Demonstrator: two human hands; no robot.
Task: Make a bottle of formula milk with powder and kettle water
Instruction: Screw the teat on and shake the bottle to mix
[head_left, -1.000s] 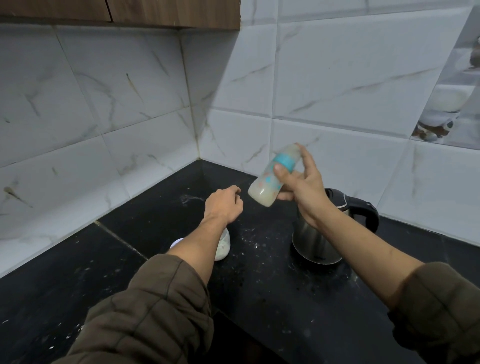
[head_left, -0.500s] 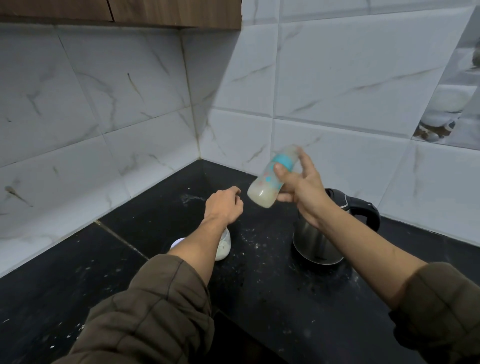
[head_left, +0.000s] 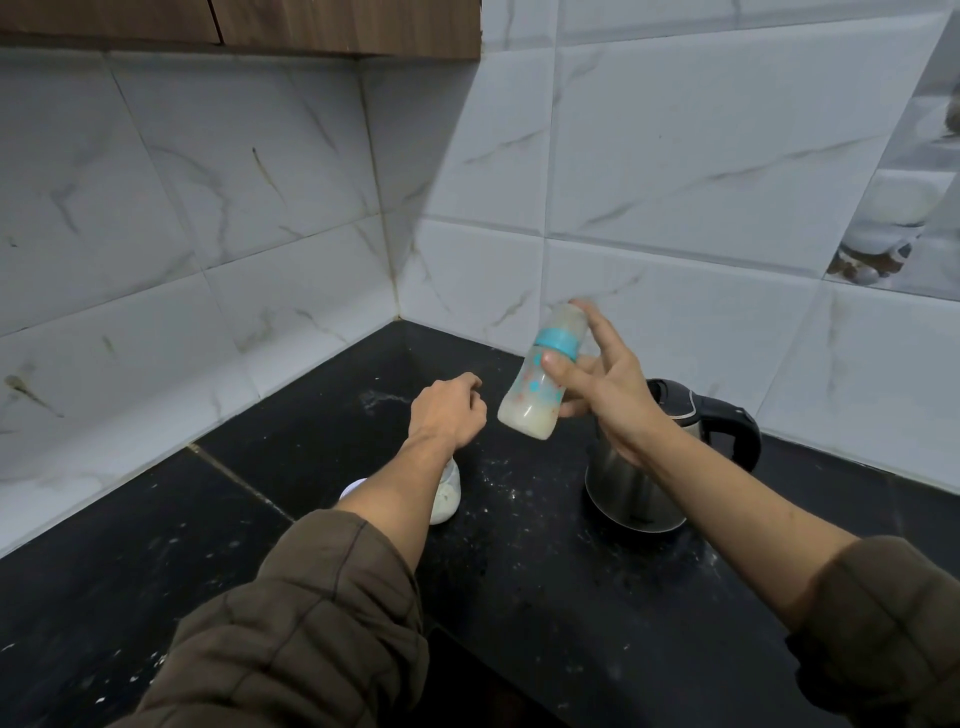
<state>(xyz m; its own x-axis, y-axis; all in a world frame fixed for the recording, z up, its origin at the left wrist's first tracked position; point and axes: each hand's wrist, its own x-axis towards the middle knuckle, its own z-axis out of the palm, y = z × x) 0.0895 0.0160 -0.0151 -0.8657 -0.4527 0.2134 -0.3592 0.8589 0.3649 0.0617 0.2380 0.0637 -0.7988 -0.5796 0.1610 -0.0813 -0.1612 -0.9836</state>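
Observation:
My right hand (head_left: 605, 387) holds a baby bottle (head_left: 537, 389) in the air, thumb on its front and index finger reaching up to the cap. The bottle has a teal collar, a clear cap and whitish milk in its lower part, and it leans to the right at the top. My left hand (head_left: 447, 413) hovers to its left over the counter, fingers loosely curled and holding nothing. Beneath my left forearm stands a small container of white powder (head_left: 448, 496), partly hidden. A steel kettle (head_left: 631, 486) with a black handle stands behind my right wrist.
The black stone counter (head_left: 519, 561) is dusted with specks of spilled powder between container and kettle. White marble-look tiled walls (head_left: 260, 208) meet in a corner at the back. A wooden cabinet (head_left: 311, 26) hangs above.
The bottle's tilt has changed from strongly slanted to more nearly upright, and it has moved slightly in my right hand. My left hand has stayed where it was.

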